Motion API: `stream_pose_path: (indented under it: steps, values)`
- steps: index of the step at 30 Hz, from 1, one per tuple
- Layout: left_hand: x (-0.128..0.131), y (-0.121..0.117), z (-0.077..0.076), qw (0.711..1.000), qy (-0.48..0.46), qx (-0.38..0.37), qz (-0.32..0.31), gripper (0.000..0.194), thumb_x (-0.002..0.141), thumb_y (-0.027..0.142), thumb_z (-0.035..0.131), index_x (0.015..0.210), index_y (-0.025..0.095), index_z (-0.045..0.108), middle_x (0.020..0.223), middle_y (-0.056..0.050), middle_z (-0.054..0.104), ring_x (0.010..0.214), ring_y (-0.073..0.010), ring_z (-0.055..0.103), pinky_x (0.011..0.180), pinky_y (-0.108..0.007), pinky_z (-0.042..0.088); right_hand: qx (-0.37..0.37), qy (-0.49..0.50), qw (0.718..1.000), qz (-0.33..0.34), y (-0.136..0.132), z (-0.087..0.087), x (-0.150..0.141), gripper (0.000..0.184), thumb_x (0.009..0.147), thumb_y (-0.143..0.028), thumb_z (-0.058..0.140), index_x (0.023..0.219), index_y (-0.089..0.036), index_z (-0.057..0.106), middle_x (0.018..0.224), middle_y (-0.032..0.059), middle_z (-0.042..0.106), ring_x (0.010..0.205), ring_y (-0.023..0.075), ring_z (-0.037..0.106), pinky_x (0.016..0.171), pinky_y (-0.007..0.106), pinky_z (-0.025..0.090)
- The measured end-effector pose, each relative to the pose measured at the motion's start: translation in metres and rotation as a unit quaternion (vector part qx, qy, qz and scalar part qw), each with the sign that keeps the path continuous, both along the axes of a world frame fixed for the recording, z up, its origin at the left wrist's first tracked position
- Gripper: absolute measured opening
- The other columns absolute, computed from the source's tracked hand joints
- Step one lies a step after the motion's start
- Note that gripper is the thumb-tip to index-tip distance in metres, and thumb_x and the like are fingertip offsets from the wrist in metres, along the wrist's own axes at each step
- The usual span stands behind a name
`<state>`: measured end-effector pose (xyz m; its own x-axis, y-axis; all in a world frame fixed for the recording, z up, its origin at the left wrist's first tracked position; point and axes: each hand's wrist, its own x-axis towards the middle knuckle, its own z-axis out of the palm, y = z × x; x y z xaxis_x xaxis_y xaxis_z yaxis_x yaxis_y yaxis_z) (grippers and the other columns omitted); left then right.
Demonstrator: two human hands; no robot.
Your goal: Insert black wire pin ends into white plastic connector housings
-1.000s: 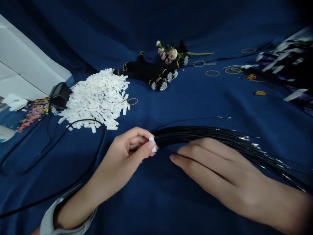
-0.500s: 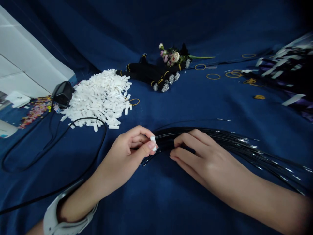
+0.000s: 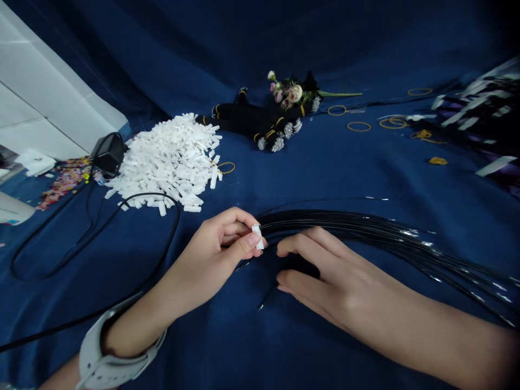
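Left hand [image 3: 207,254] pinches white plastic piece [image 3: 257,237] on black strands [image 3: 365,228]; right hand [image 3: 325,281] just below.

head-worn view — forward and down, close over left hand [image 3: 205,260] and right hand [image 3: 325,287]

Two hands on show, folks: the left hand [image 3: 207,252] and the right hand [image 3: 325,276]! One white plastic tab [image 3: 258,237], one black power adapter [image 3: 109,154], one bunch of artificial flowers [image 3: 290,92], five silver-tipped black bundles [image 3: 260,127], four single gold rubber bands [image 3: 359,126]!
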<state>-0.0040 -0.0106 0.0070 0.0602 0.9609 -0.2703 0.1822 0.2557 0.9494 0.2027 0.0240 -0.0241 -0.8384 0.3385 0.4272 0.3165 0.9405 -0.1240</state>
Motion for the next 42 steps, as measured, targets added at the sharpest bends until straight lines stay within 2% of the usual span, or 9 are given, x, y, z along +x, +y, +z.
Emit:
stream_pose_path:
  steps: [3,5,9,11,16,23,27,34,42]
  values:
    - [-0.001,0.001,-0.002,0.999,-0.040,-0.019,0.005,0.008,0.090,0.028,0.065,0.089,0.021,0.060,0.080,0.003,0.071,0.079,-0.0109,0.068,0.077,-0.022,0.052,0.038,-0.023,0.999,0.014,-0.002,0.003,-0.002,0.024,0.093,-0.006,0.041,0.085,-0.013,0.063,0.101,0.0112,0.059,0.092,0.0187,0.053,0.075,0.030,0.049]
    - [-0.001,0.001,-0.003,0.997,-0.070,-0.033,0.014,0.009,0.090,0.027,0.066,0.089,0.021,0.060,0.080,0.004,0.071,0.078,-0.0097,0.068,0.077,-0.021,0.052,0.044,0.007,0.999,0.011,-0.002,0.002,-0.002,0.020,0.094,-0.007,0.039,0.089,-0.012,0.059,0.098,0.0115,0.059,0.086,0.0168,0.055,0.070,0.028,0.049]
    - [-0.002,0.002,-0.003,0.992,-0.117,-0.050,0.014,0.007,0.090,0.023,0.067,0.089,0.021,0.061,0.078,0.005,0.072,0.073,-0.0064,0.067,0.072,-0.016,0.051,-0.042,0.129,0.989,-0.054,0.002,0.005,0.004,0.009,0.096,-0.011,0.043,0.093,-0.015,0.051,0.091,0.0041,0.058,0.075,0.0084,0.057,0.059,0.019,0.046]
    - [-0.002,0.002,-0.002,0.991,-0.126,-0.054,0.013,0.007,0.090,0.024,0.067,0.089,0.022,0.061,0.078,0.005,0.073,0.072,-0.0051,0.067,0.070,-0.013,0.050,-0.084,0.145,0.983,-0.075,0.004,0.009,0.008,0.009,0.094,-0.010,0.048,0.094,-0.017,0.054,0.087,0.0004,0.058,0.072,0.0061,0.057,0.059,0.016,0.045]
    - [-0.001,-0.001,0.002,0.991,-0.127,-0.044,0.012,0.006,0.092,0.025,0.066,0.087,0.023,0.062,0.077,0.007,0.073,0.072,-0.0040,0.067,0.069,-0.011,0.050,-0.087,0.159,0.979,-0.091,0.001,0.017,0.012,0.009,0.092,-0.012,0.054,0.091,-0.019,0.061,0.086,-0.0013,0.062,0.070,0.0052,0.058,0.065,0.016,0.048]
    - [0.001,-0.006,0.001,0.993,-0.106,-0.054,0.008,0.006,0.091,0.027,0.066,0.090,0.023,0.061,0.078,0.005,0.073,0.074,-0.0087,0.069,0.071,-0.017,0.052,-0.073,0.156,0.979,-0.106,-0.005,0.014,0.005,0.010,0.093,-0.013,0.054,0.092,-0.019,0.061,0.085,-0.0012,0.062,0.072,0.0056,0.059,0.064,0.017,0.048]
    - [0.002,-0.005,-0.001,0.993,-0.110,-0.043,-0.003,0.006,0.091,0.026,0.066,0.089,0.024,0.061,0.079,0.006,0.074,0.074,-0.0059,0.069,0.072,-0.014,0.051,-0.065,0.152,0.980,-0.111,-0.003,0.014,0.005,0.010,0.092,-0.012,0.054,0.090,-0.018,0.061,0.083,-0.0008,0.062,0.070,0.0055,0.058,0.062,0.017,0.047]
    - [0.002,-0.004,-0.003,0.992,-0.119,-0.041,-0.012,0.004,0.092,0.025,0.065,0.090,0.026,0.062,0.079,0.010,0.074,0.074,-0.0024,0.069,0.071,-0.009,0.050,-0.079,0.159,0.979,-0.101,-0.004,0.012,0.006,0.009,0.091,-0.011,0.055,0.091,-0.017,0.061,0.082,-0.0009,0.061,0.069,0.0045,0.057,0.060,0.015,0.046]
    - [0.006,-0.005,-0.001,0.995,-0.085,-0.044,0.000,0.007,0.092,0.025,0.064,0.086,0.024,0.060,0.078,0.009,0.072,0.075,-0.0033,0.068,0.072,-0.010,0.051,-0.124,0.150,0.978,-0.082,-0.004,0.012,0.006,0.011,0.092,-0.010,0.052,0.089,-0.016,0.061,0.080,-0.0013,0.057,0.065,0.0040,0.055,0.059,0.016,0.044]
